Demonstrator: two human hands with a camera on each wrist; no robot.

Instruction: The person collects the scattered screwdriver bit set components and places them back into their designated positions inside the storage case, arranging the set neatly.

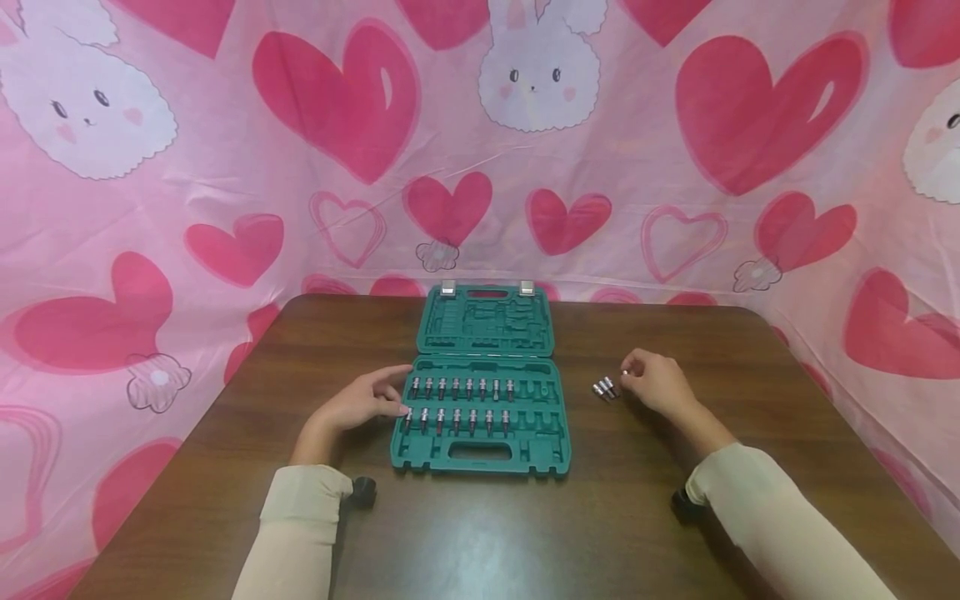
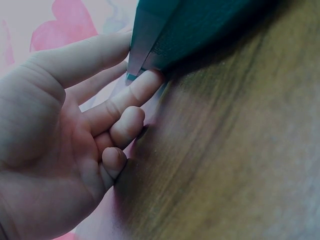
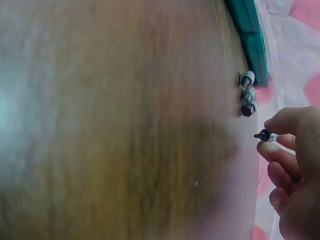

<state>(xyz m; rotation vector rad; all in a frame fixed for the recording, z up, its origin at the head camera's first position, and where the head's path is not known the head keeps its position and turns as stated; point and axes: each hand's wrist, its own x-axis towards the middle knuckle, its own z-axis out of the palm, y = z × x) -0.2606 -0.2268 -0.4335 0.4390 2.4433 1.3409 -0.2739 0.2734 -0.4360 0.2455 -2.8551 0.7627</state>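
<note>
One brown table, apparently cloth backdrop.

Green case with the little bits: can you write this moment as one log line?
left hand: touching green case | right hand: pinching one bit | loose bits: on table beside case

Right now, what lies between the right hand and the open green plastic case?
In the head view, three silver metal bit sockets lie on the brown wooden table between the right hand and the case.
</note>
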